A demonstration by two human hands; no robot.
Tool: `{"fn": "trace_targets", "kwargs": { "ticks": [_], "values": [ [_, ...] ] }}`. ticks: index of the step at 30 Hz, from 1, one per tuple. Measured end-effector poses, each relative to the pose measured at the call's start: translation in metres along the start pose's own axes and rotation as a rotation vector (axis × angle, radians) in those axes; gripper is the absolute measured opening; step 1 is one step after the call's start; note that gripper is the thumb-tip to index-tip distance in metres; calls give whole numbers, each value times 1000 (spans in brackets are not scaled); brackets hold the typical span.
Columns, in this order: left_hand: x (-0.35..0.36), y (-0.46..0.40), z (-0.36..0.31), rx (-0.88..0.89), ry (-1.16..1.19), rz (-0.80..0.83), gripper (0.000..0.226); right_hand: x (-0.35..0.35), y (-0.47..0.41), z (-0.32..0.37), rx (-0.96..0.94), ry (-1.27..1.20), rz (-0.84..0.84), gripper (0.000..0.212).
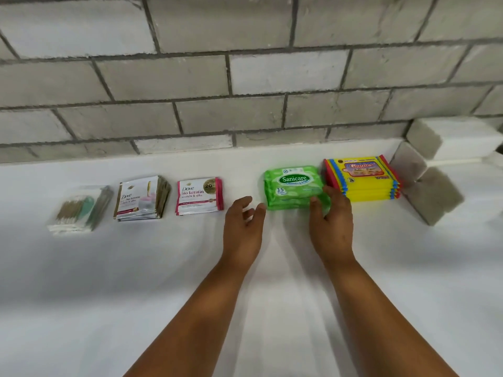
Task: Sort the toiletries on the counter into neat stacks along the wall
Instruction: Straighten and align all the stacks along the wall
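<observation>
5 stacks line the wall (245,77). Right hand (330,227) fingers rest loosely on the green wipes (292,186); left hand (242,227) open, empty. Likely final squaring; next, nudge wipes straight.

Head view: forward-down, close over counter (109,268), facing wall (245,77).

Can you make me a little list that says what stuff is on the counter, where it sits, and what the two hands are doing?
far left: clear packs of cotton buds
next: gold Dove sachet stack
middle: pink Dove sachet stack
right of middle: green Sanicare wipes stack
far right: yellow Giggles packs stack
left hand: open, beside the wipes, not touching
right hand: open, fingers against the wipes' front right corner
behind: grey block wall
</observation>
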State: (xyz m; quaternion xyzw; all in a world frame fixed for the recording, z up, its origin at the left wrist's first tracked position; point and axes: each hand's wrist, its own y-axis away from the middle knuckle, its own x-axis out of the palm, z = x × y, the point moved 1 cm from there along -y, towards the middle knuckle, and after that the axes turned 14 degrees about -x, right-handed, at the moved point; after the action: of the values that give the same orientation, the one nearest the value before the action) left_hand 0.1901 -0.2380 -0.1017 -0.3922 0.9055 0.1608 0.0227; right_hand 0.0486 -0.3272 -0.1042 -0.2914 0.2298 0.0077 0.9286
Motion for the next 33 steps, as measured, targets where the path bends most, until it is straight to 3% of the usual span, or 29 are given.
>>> {"fn": "trace_targets", "kwargs": {
  "ticks": [6,14,25,33],
  "values": [
    [40,-10,-6,60,-112,47,44,5,-6,-22,-19,-47,128,44],
    [60,-16,-13,118,-237,-79,41,11,-16,-29,-21,-15,186,52],
    [46,-19,-11,112,-258,-140,42,22,-13,-23,-71,-45,257,45],
    [16,-25,-8,98,-249,-188,40,45,-3,-7,-105,-73,319,62]
  ]
}}
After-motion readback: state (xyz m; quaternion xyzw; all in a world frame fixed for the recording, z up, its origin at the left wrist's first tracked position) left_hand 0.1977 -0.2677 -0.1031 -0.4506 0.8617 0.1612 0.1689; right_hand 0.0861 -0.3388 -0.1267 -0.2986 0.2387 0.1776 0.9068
